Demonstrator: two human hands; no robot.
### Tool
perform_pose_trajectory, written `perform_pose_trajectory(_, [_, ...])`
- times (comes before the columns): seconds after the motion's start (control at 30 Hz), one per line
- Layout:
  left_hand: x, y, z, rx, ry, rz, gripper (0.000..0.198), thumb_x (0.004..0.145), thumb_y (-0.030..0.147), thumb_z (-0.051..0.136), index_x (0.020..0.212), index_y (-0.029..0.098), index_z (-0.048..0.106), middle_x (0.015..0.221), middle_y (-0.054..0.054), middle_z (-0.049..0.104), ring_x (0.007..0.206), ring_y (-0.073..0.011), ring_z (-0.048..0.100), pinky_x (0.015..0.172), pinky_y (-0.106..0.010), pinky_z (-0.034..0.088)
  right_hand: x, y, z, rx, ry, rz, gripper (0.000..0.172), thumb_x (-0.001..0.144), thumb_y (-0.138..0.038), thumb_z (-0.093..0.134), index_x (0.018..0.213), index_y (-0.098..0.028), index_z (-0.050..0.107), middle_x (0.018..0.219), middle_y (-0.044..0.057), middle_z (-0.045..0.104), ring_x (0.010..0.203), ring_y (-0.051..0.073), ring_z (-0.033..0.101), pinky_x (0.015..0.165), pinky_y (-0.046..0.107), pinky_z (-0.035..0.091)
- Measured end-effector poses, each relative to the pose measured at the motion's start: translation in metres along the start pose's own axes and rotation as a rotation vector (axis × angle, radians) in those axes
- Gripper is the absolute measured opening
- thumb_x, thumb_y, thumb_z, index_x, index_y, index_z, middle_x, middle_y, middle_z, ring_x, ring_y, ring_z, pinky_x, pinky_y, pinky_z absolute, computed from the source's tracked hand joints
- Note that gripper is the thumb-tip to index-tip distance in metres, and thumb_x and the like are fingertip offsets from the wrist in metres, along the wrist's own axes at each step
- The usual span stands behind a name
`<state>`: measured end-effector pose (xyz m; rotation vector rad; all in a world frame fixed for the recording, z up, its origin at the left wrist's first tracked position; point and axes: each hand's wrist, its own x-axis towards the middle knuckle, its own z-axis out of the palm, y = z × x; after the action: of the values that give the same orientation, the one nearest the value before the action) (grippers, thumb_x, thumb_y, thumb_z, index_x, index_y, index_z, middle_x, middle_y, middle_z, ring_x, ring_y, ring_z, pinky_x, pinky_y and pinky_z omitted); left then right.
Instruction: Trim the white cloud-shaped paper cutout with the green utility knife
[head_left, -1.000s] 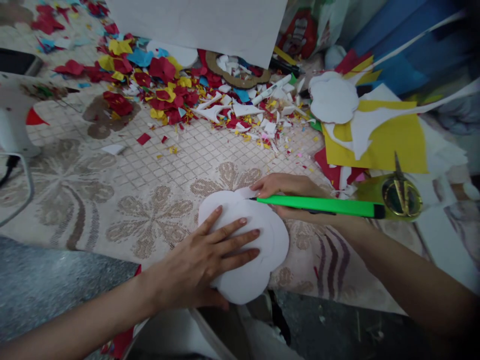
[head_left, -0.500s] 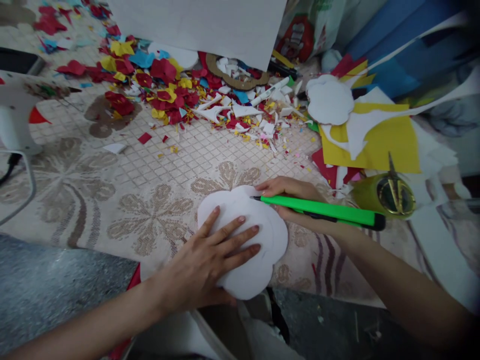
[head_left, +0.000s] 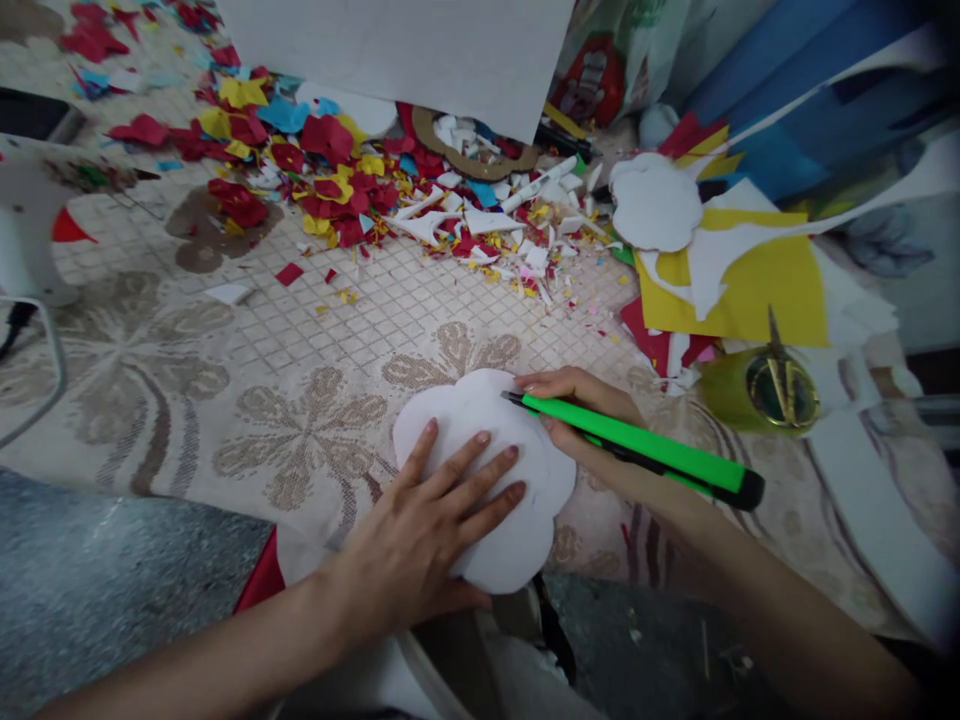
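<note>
Tablecloth (head_left: 345,330), left hand (head_left: 420,530) outspread on paper (head_left: 514,545)

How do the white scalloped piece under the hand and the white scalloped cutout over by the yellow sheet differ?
The near piece lies under the spread left hand; the far cutout has no hand on it. The near piece has the green utility knife at it; the far cutout lies beside the yellow sheet. The near piece appears larger, but it is closer to the camera than the far cutout. Both are white with wavy edges.
</note>
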<state>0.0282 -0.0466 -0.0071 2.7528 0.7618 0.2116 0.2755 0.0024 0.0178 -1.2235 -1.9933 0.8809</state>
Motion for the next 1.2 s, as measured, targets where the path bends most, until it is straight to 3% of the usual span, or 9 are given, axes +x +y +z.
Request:
perform_pose_trajectory(0.37, [-0.001, 0.001, 0.001, -0.026, 0.004, -0.009, 0.105, 0.069, 0.070, 0.077, 0.154, 0.024, 0.035, 0.166, -0.005, 0.023, 0.155, -0.0292, 0.007, 0.121, -0.055, -0.018, -0.015, -0.008, 0.010, 0.043, 0.078, 0.090, 0.026, 0.090, -0.020, 0.060, 0.115, -0.026, 0.063, 0.122, 0.006, 0.068, 0.118, 0.025, 0.063, 0.099, 0.044, 0.051])
perform_pose_trajectory(0.87, [-0.002, -0.001, 0.004, -0.045, 0.009, 0.003, 0.098, 0.079, 0.076, 0.063, 0.156, 0.025, 0.031, 0.167, -0.004, 0.017, 0.155, -0.0288, 0.008, 0.120, -0.054, -0.020, -0.019, -0.015, 0.020, -0.019, 0.150, 0.065, 0.026, 0.089, -0.016, 0.058, 0.112, -0.027, 0.063, 0.120, 0.006, 0.069, 0.115, 0.025, 0.065, 0.096, 0.046, 0.053])
perform_pose_trajectory(1.0, [-0.002, 0.000, 0.003, -0.035, 0.007, -0.014, 0.099, 0.076, 0.074, 0.068, 0.155, 0.025, 0.033, 0.166, -0.003, 0.019, 0.154, -0.0289, 0.011, 0.120, -0.054, -0.020, -0.022, -0.014, 0.022, -0.005, 0.158, 0.065, 0.028, 0.089, -0.015, 0.059, 0.113, -0.027, 0.062, 0.123, 0.007, 0.068, 0.118, 0.026, 0.064, 0.099, 0.049, 0.052])
perform_pose_trajectory(1.2, [-0.002, 0.001, 0.004, -0.046, 0.008, -0.013, 0.100, 0.077, 0.075, 0.067, 0.156, 0.026, 0.030, 0.167, -0.002, 0.016, 0.155, -0.0280, 0.007, 0.121, -0.054, -0.019, -0.029, -0.021, 0.026, 0.016, 0.237, 0.154, 0.027, 0.088, -0.011, 0.059, 0.110, -0.026, 0.063, 0.127, 0.008, 0.067, 0.121, 0.026, 0.063, 0.101, 0.050, 0.052])
